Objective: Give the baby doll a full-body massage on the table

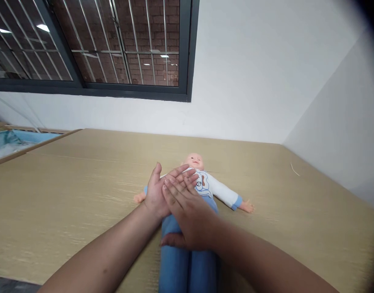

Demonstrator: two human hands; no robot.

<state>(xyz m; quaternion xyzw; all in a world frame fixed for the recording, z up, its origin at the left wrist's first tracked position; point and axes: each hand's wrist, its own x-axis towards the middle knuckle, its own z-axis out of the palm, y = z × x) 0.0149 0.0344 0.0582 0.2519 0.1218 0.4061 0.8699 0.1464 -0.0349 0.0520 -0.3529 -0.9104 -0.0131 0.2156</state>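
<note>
A baby doll (205, 185) in a white top with a cartoon print and blue trousers lies face up, arms spread, its head toward the wall. Above its body, my left hand (159, 191) is turned palm up with the fingers stretched out and the thumb raised. My right hand (190, 215) lies palm down across the left palm and fingers, its own fingers straight and its thumb pointing left. The two hands touch each other and hold no object. They hide part of the doll's chest and one of its sleeves. Whether they touch the doll, I cannot tell.
The doll rests on a wide tan surface (92, 179) that meets a white wall (235, 81). A dark-framed window (185, 49) with metal bars is at upper left. At the left edge stands a wood-rimmed container with a light blue lining (37, 136). A thin pale strand (294, 169) lies at right.
</note>
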